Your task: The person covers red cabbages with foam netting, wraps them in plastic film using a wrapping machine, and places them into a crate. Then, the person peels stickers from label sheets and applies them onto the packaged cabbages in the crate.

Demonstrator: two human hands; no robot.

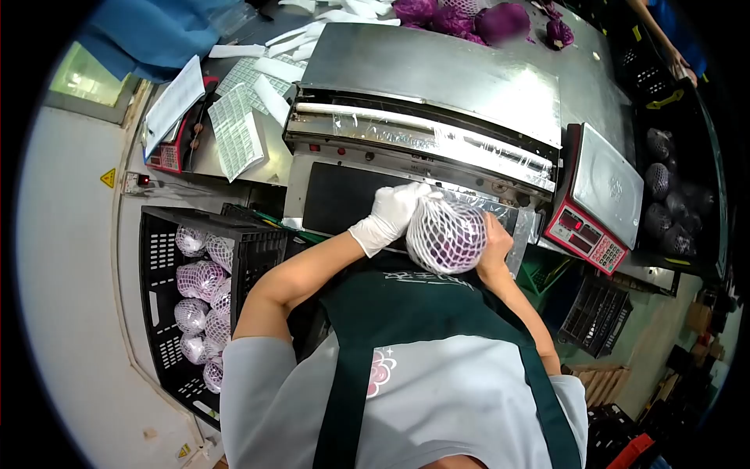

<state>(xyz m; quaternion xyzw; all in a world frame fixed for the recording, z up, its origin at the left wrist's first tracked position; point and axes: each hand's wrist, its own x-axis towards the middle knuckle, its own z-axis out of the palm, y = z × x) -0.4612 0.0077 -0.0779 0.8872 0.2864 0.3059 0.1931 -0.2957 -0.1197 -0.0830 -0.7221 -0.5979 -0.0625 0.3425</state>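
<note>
A purple cabbage (447, 237) in a white foam net sits between my hands, in front of my chest. My left hand (393, 211), in a white glove, is closed at the net's upper left edge. On the other side my bare right hand (493, 246) presses against the cabbage with curled fingers, partly hidden behind it. Just beyond them stands a film wrapping machine (426, 148), its roll of clear film (422, 129) across the middle and a dark plate (337, 199) at the front.
A black crate (160, 293) of netted cabbages stands at left. To the right are a red scale (605, 191) and another black crate (707, 254) with wrapped cabbages. Bare purple cabbages (502, 22) and white foam nets (293, 35) lie behind the machine. Another person's hand (681, 69) shows at far right.
</note>
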